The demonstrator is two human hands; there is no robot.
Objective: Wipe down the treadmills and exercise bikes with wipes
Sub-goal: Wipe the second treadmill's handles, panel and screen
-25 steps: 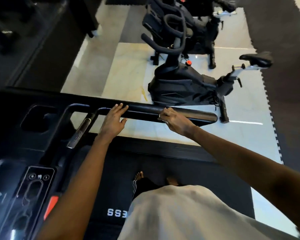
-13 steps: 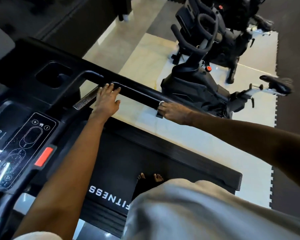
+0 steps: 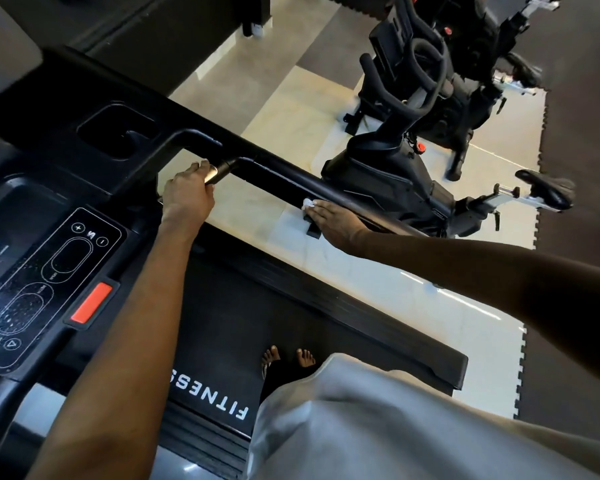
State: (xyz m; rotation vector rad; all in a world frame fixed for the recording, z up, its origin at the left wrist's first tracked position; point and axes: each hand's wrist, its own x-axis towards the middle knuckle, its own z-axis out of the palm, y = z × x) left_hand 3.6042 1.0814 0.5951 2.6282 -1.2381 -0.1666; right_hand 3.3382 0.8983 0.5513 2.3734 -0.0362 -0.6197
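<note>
Presses white wipe (image 3: 308, 203) under flat, straight-fingered right hand (image 3: 333, 221) onto treadmill handrail (image 3: 274, 174), slanting from console (image 3: 49, 258) down-right; curls left hand (image 3: 187, 194) round silver grip (image 3: 212, 172) further up-rail, probably obstructing strokes there.

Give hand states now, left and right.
Left hand: closed, gripping the silver grip by the handrail.
Right hand: open, flat fingers pressing the wipe onto the handrail.

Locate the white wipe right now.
In the head view, the wipe is near frame centre, pressed against the treadmill's black handrail under the right hand, with the exercise bike beyond; the left hand grips the silver-ended bar further left.
</note>
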